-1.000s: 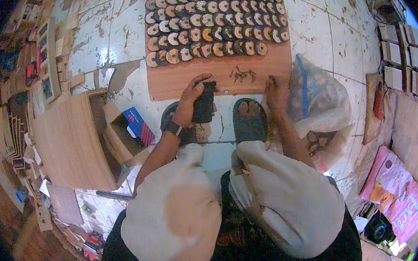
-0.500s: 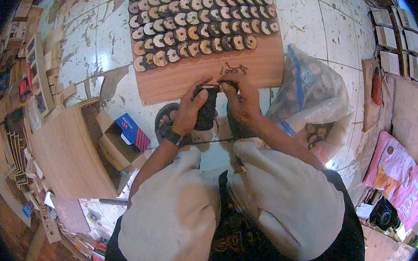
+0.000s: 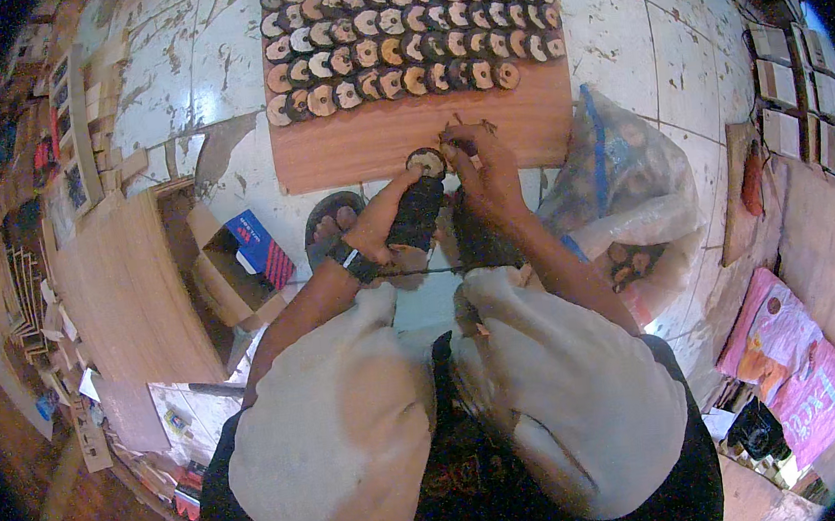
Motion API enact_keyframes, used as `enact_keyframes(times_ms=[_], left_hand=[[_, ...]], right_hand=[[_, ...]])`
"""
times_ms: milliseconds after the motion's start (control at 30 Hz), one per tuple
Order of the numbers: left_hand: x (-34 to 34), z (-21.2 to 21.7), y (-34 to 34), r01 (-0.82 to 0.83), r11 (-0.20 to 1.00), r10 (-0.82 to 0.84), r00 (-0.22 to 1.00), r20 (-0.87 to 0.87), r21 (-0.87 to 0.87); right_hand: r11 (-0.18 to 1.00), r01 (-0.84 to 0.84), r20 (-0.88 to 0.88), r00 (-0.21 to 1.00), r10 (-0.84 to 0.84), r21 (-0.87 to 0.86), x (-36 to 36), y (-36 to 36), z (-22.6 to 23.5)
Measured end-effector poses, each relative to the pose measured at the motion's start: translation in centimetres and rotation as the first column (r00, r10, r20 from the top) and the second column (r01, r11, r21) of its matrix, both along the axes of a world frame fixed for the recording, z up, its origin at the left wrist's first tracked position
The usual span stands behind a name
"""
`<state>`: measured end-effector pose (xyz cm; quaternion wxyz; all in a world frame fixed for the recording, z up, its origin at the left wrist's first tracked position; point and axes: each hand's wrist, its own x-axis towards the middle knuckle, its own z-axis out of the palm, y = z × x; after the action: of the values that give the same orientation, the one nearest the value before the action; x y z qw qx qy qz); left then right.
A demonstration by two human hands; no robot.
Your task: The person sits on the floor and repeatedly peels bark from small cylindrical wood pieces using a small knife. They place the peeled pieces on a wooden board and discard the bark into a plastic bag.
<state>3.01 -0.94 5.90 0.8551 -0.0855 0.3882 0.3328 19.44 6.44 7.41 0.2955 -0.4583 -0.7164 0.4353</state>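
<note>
Within the left grip (image 3: 378, 222) leans a ridged cylinder (image 3: 418, 206).

Discs (image 3: 392, 53) lie in rows on the far part of a board (image 3: 346, 149); a plastic bag (image 3: 632, 168) sits by its near right corner, a carton (image 3: 223, 285) near left.

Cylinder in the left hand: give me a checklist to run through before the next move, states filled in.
1. Left hand around the cylinder: ok.
2. Pale end of the cylinder in view: ok.
3. Anything pinched in the right hand: cannot tell, too small.
4. Loose bits on the board fully in view: not ok, the right hand hides some.
5. Discs in rows on the board: ok.
6. Bag free of the right forearm: cannot tell, they overlap here.
</note>
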Motion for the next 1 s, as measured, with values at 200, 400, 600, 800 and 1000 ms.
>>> enact_keyframes(times_ms=[200, 400, 600, 800, 1000], left_hand=[[-0.3, 0.3, -0.1, 0.050, 0.998, -0.047, 0.994, -0.097, 0.030], [-0.1, 0.4, 0.2, 0.201, 0.947, -0.095, 0.920, -0.381, 0.250], [0.2, 0.6, 0.3, 0.330, 0.862, -0.106, 0.860, -0.499, 0.385], [-0.8, -1.2, -0.5, 0.176, 0.980, -0.172, 0.984, -0.045, 0.094], [-0.4, -2.1, -0.8, 0.061, 0.997, -0.061, 0.998, -0.003, 0.048]], right_hand=[[0.982, -0.175, 0.083, 0.982, 0.169, 0.075, 1.3, -0.7, -0.3], [0.977, -0.201, 0.097, 0.973, 0.207, -0.069, 1.2, -0.2, -0.7], [0.932, -0.033, 0.040, 0.998, 0.051, -0.360, 0.8, 0.0, -1.4], [0.751, 0.384, -0.097, 0.856, -0.507, -0.538, 4.9, 5.6, -1.4], [0.543, 0.432, -0.219, 0.601, -0.769, -0.720, 7.8, 11.4, -4.9]])
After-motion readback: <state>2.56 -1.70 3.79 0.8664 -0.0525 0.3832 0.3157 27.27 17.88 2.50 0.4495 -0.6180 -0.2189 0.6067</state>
